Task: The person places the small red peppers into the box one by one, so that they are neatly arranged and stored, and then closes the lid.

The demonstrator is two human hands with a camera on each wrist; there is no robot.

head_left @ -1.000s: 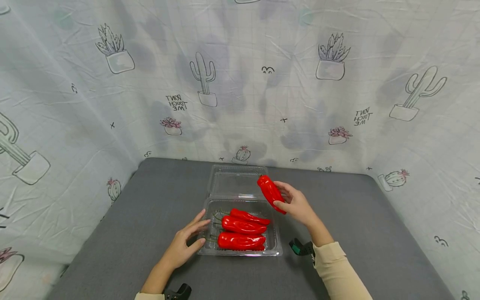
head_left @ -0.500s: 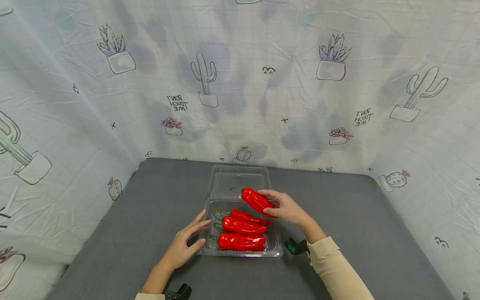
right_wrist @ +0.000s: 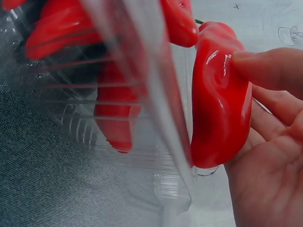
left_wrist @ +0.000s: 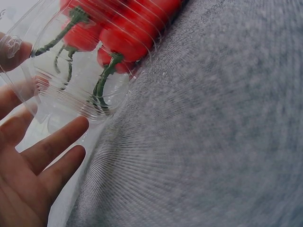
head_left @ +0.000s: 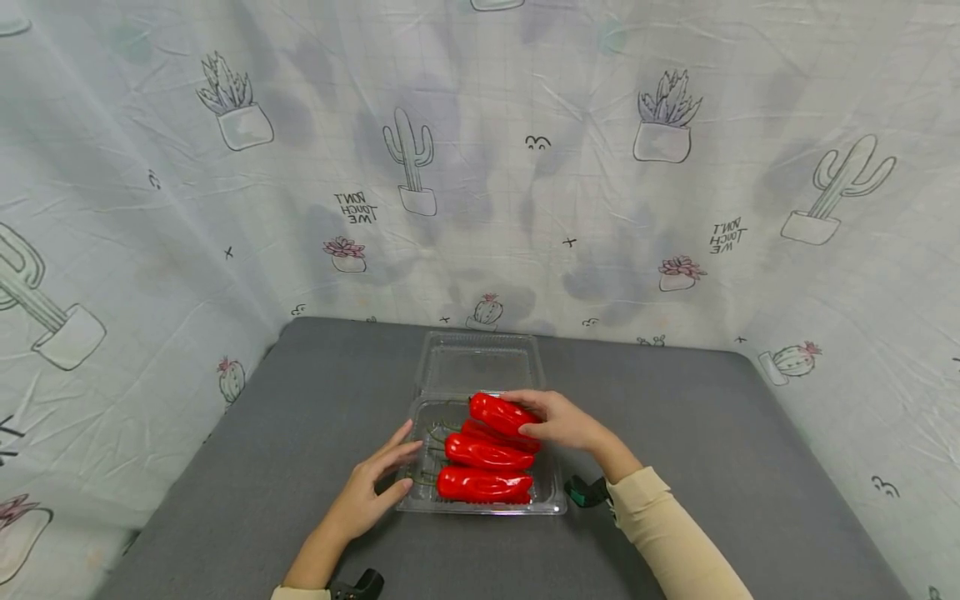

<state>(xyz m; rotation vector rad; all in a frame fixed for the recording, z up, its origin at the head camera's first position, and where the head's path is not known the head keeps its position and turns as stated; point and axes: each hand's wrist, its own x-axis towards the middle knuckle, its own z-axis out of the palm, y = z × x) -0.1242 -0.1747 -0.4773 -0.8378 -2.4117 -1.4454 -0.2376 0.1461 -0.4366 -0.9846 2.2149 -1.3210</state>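
Observation:
My right hand [head_left: 566, 423] holds a glossy red pepper [head_left: 497, 412] between thumb and fingers, over the back part of a clear plastic clamshell box [head_left: 480, 510]. In the right wrist view, the held pepper [right_wrist: 220, 99] appears above the box's rim, thumb on one side and fingers behind. Several more red peppers [head_left: 483, 482] lie side by side in the box, green stems toward the left. My left hand [head_left: 367, 492] has its fingers spread at the box's left side. In the left wrist view, those fingertips [left_wrist: 78, 125] are right at the ribbed clear wall.
The box's clear lid [head_left: 480, 362] lies folded back behind it on the grey table [head_left: 660, 417]. A pale cactus-print cloth [head_left: 480, 167] hangs behind and at both sides. Each wrist carries a dark strap-on device [head_left: 587, 492].
My right hand has brought the pepper left and down, from beside the lid to over the back of the box, turning it flatter. The left hand has stayed in place.

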